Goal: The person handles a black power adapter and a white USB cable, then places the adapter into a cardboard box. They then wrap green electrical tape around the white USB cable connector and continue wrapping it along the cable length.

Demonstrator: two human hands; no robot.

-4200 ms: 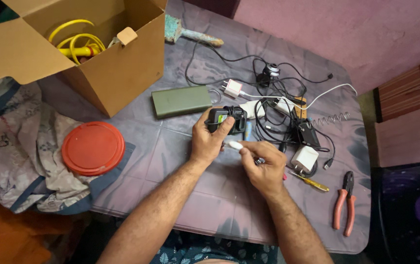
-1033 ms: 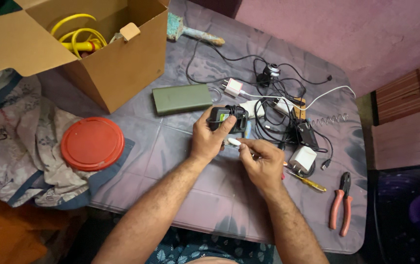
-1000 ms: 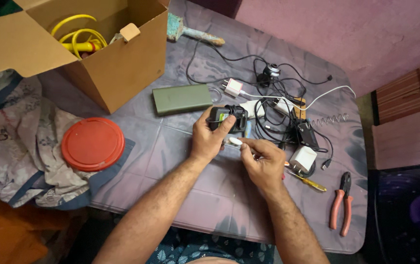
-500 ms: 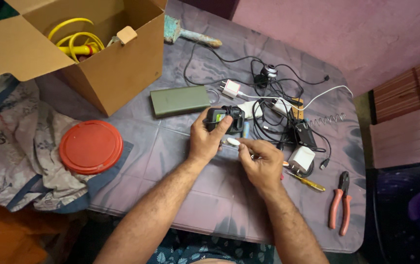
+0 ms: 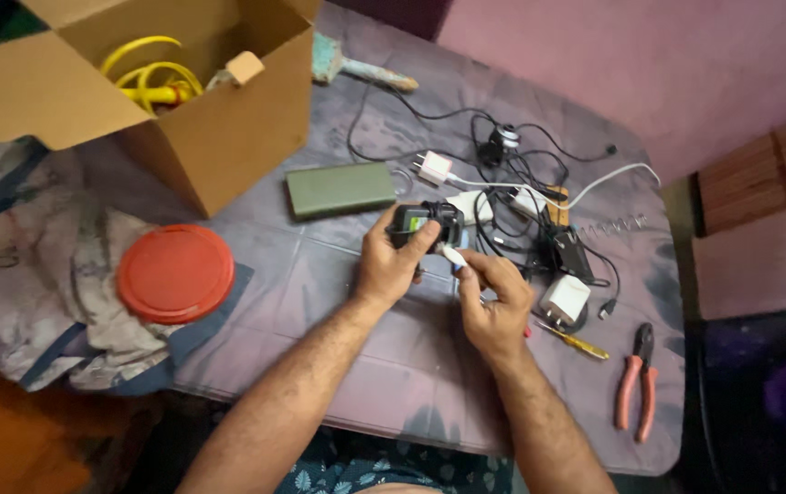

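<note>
My left hand [image 5: 391,263] grips a small black device [image 5: 422,223] with a green label, held just above the table. My right hand [image 5: 493,297] pinches a small white plug-like piece [image 5: 453,257] and holds it against the device's lower right edge. Both hands meet over the middle of the grey-purple table [image 5: 338,366]. A tangle of black and white cables and chargers [image 5: 521,197] lies just beyond my hands.
An open cardboard box [image 5: 150,101] with yellow cable stands at the back left. A dark green power bank [image 5: 341,188] lies next to it. A red round lid [image 5: 176,273] rests on cloth at left. Orange-handled pliers [image 5: 636,384], a yellow screwdriver [image 5: 576,340] and a white adapter [image 5: 565,298] lie at right.
The hands have stayed together on the black device; only small finger shifts and slight camera movement.
</note>
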